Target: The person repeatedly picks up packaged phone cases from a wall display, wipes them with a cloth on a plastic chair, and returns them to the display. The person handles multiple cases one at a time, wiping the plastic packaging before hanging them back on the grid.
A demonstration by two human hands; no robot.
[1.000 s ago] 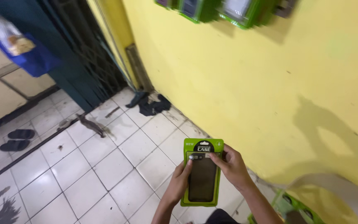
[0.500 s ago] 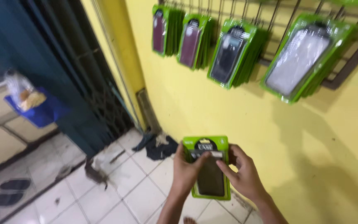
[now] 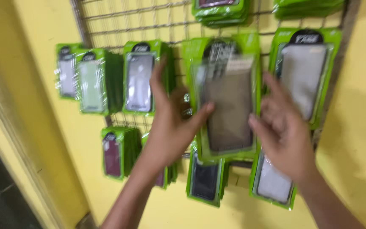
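**Pack lifted from waist height to the wall grid**

Change noted: 1.0 s ago I saw the pack held low over the floor tiles; now the pack [image 3: 227, 99] is up against the wire grid [image 3: 119, 21], in the gap between hanging packs. Reads to me as being brought to a hook, though no hook is visible behind it.

Left hand [image 3: 170, 123]: open, thumb tip pressing the pack's left edge, fingers spread behind. Right hand [image 3: 282, 135]: fingers loosely curled at the right edge; motion blur, so I cannot tell if it grips.

Around: grey pack [image 3: 303, 72] to the right, 2 packs [image 3: 204, 180] below, yellow wall [image 3: 361, 148].
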